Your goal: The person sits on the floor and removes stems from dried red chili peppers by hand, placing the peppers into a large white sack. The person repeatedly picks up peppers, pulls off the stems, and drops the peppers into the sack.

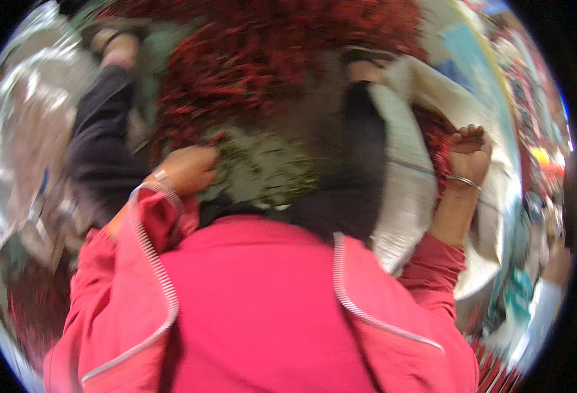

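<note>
Curled into a loose fist, my left hand (190, 169) is over the floor at the near edge of a heap of dried red chillies (239, 64). A small red piece shows just past its knuckles; blur hides whether the fingers grip it. Between my legs lie scattered pale green chilli stems (278, 167). My right hand (470, 147), with a metal bangle at the wrist, is above the mouth of a white woven sack (411, 196). Red chillies (431, 142) show inside the sack. The right fingers are bent, and the palm is too dark to tell whether it holds anything.
Crumpled clear plastic sheeting or bags (33, 132) lie along the left side. More red chillies (38, 309) are at the lower left. Beyond the sack runs a light blue strip (480, 59). A person's arm (546, 294) shows blurred at the right rim.
</note>
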{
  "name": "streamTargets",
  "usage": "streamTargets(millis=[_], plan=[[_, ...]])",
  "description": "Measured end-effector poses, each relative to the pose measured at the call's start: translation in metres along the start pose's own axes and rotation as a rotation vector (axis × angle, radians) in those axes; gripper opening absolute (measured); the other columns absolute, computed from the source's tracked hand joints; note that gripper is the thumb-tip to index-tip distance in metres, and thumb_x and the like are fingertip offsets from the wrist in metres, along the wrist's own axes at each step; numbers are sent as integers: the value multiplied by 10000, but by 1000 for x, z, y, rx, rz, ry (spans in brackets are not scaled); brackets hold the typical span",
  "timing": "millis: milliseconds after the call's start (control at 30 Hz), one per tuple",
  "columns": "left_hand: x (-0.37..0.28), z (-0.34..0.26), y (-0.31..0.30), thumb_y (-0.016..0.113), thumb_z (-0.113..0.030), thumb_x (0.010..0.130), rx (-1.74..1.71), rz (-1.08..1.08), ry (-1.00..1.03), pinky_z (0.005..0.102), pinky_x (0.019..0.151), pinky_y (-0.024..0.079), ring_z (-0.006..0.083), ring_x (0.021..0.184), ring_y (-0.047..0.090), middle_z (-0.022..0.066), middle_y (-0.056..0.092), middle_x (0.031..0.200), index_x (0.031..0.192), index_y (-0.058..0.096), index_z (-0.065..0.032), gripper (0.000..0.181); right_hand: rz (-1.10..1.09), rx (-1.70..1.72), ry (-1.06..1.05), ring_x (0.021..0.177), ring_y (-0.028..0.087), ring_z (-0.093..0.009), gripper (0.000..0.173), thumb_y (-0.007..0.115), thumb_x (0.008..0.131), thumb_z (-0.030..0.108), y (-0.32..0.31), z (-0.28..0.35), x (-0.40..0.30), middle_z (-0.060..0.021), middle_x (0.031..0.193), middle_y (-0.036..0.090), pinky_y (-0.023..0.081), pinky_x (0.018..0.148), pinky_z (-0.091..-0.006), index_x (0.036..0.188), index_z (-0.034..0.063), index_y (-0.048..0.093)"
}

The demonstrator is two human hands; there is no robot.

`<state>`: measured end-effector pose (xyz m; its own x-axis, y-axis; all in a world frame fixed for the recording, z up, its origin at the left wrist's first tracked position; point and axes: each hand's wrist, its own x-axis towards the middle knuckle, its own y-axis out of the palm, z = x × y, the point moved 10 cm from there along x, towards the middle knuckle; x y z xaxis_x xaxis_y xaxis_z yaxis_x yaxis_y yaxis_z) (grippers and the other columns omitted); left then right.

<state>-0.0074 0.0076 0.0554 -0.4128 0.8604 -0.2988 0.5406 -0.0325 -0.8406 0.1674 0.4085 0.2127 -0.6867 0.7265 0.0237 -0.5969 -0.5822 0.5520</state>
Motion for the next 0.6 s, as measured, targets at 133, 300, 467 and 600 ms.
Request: streamTargets(millis=[133,300,467,600], plan=[[0,-16,13,485,-175,647,-119,4,46,416,605,382,340,710,490,164,510,702,711,485,-32,158,231,-521,255,664,497,-149,171,496,733,167,109,-144,-17,-60,746,539,390,576,-253,821,24,528],[-9,-6,23,496,-187,656,-146,81,48,407,615,387,329,718,500,153,530,726,730,512,-41,164,1384,-1809,145,976,433,-280,420,539,679,209,176,-341,-129,-130,1090,436,366,816,-341,1065,81,436],[-9,-1,29,494,-201,673,-161,193,22,392,649,395,315,771,504,151,537,783,805,533,-50,204,1491,-1974,80,1142,212,-318,552,524,689,247,146,-386,-159,-106,1250,240,255,888,-419,1181,132,302],[-7,27,10,481,-192,687,-209,105,-57,391,678,391,318,799,499,161,533,818,878,523,-40,248,1887,-2042,38,1144,219,-311,519,491,715,267,95,-362,-171,-98,1241,261,268,878,-414,1177,107,315]])
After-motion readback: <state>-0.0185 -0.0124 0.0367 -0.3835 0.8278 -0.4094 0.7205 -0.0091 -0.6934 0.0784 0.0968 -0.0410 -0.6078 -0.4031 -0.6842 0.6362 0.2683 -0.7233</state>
